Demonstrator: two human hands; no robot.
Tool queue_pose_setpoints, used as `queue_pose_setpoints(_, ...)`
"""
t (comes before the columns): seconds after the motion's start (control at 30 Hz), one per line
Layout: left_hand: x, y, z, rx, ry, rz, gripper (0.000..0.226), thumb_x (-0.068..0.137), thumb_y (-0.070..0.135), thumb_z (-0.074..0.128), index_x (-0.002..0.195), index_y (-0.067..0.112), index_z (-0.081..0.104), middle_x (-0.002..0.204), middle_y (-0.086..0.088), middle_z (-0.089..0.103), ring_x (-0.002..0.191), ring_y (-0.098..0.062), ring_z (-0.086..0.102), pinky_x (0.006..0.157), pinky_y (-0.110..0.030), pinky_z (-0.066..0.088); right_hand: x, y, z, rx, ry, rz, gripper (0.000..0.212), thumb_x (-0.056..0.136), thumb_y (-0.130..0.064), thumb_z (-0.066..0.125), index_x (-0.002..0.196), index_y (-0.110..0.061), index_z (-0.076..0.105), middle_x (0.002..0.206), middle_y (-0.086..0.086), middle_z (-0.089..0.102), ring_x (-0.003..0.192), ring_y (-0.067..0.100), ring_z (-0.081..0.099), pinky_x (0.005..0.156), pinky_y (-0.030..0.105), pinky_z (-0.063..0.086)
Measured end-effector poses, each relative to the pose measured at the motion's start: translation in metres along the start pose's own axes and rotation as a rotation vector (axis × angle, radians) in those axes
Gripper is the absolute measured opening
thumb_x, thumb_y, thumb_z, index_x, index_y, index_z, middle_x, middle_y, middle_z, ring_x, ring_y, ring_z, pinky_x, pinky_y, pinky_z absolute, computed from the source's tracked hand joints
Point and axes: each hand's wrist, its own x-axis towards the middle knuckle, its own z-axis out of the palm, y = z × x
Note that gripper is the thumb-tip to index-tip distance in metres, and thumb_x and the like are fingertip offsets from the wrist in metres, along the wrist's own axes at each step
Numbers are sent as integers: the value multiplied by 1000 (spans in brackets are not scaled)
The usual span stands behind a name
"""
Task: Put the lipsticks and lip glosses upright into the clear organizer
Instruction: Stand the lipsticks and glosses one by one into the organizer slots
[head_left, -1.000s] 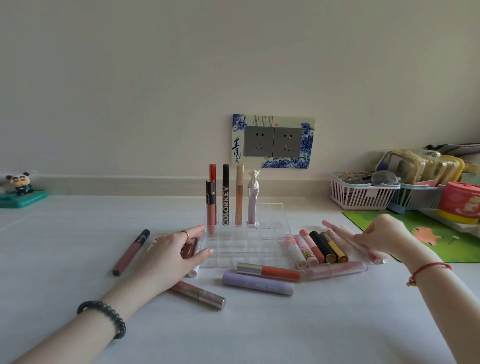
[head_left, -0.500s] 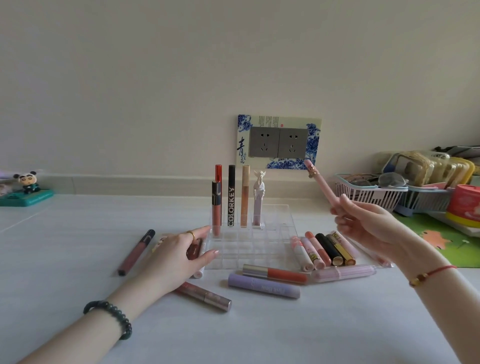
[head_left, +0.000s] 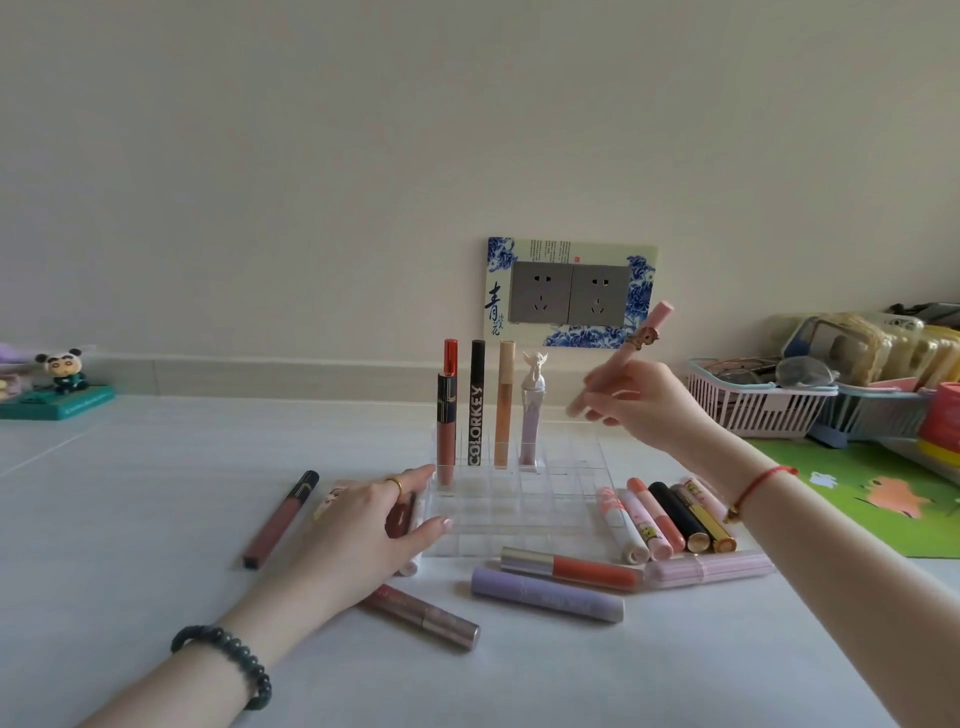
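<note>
The pink lip gloss (head_left: 638, 347) is in the air above the back right part of the clear organizer (head_left: 511, 512), tilted with its cap end up toward the wall socket (head_left: 570, 292) and its lower end pointing down and left; the right hand (head_left: 641, 402) grasps it around the lower half, fingers curled on the tube; the organizer sits on the white table (head_left: 156, 519), and four tubes stand upright in its back row (a brown gloss with a red cap (head_left: 447, 410), a black tube (head_left: 477, 402), a tan tube (head_left: 503, 402) and a lilac one with a white figure on top (head_left: 532, 410)); the left hand (head_left: 363, 525) rests flat against the organizer's left front corner, fingers spread and loose, thumb touching the front edge, covering other tubes lying there; to the right of the organizer a row of lipsticks (head_left: 667, 512) lies side by side; in front lie a coral gloss (head_left: 571, 568), a purple tube (head_left: 547, 595), a pale pink case (head_left: 709, 569) and a bronze tube (head_left: 423, 616); a dark-capped brown gloss (head_left: 280, 518) lies well to the left.
</note>
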Motion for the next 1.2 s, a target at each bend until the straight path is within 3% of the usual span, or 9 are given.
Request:
queue_pose_setpoints(0.1, 1, -2, 0, -3, -14, -9, 55, 79, 54, 55, 130, 39, 42, 80, 0, 62, 56, 0, 63, 84, -34, 47, 13, -2, 10, -136, -59, -35, 9, 84, -6, 57, 92, -6, 60, 85, 4, 69, 73, 14, 64, 69, 22, 53)
queue_pose_setpoints(0.23, 2, -4, 1, -33, -19, 0, 55, 80, 51, 57, 131, 38, 41, 80, 8, 59, 52, 6, 63, 77, -28, 48, 22, 3, 19, -336, -141, 5, 16, 85, -14, 57, 96, -5, 64, 91, 9, 65, 82, 22, 62, 77, 32, 53)
queue_pose_setpoints(0.37, 2, -3, 4, -60, -19, 0, 56, 80, 49, 58, 132, 38, 41, 93, 18, 56, 49, 6, 61, 51, -10, 37, 22, 7, 22, -387, -160, 25, 18, 85, -13, 58, 98, -4, 65, 98, 11, 64, 85, 22, 59, 77, 28, 49)
queue_pose_setpoints(0.47, 3, -4, 4, -66, -14, 12, 55, 80, 50, 58, 131, 39, 41, 96, 24, 56, 51, 6, 63, 55, -10, 38, 20, 10, 25, -408, -201, 29, 19, 85, -12, 57, 100, -5, 65, 95, 9, 63, 82, 19, 57, 64, 17, 45)
queue_pose_setpoints(0.53, 3, -4, 4, -57, -14, 20, 54, 80, 49, 57, 131, 39, 41, 97, 16, 64, 52, 6, 63, 54, -11, 37, 19, 11, 28, -427, -228, 28, 20, 85, -12, 57, 102, -5, 65, 91, 5, 60, 80, 17, 54, 60, 11, 40)
queue_pose_setpoints(0.63, 4, -5, 4, -65, -19, 17, 53, 81, 48, 57, 131, 39, 41, 101, 6, 66, 53, 5, 64, 56, -13, 42, 19, 13, 29, -447, -247, 26, 21, 85, -13, 57, 103, -6, 66, 90, 3, 58, 79, 17, 53, 60, 11, 39)
queue_pose_setpoints(0.77, 2, -5, 4, -64, -18, 13, 54, 81, 48, 58, 131, 39, 41, 85, 19, 57, 52, 6, 63, 51, -10, 38, 21, 13, 30, -484, -269, 25, 22, 86, -14, 57, 105, -5, 65, 93, 4, 58, 80, 16, 51, 58, 13, 37)
queue_pose_setpoints(0.93, 3, -5, 2, -66, -32, 14, 56, 80, 51, 57, 132, 40, 40, 108, 21, 50, 54, 5, 65, 77, -19, 48, 26, 11, 30, -529, -301, 47, 26, 86, -16, 57, 107, -3, 64, 107, 12, 63, 93, 24, 58, 79, 27, 46)
queue_pose_setpoints(1.2, 2, -3, 2, -40, -23, 20, 55, 80, 50, 57, 131, 39, 41, 95, 30, 47, 55, 6, 65, 92, -28, 46, 30, 11, 29, -553, -337, 68, 28, 85, -17, 57, 108, -2, 64, 107, 14, 64, 98, 28, 60, 87, 31, 50)
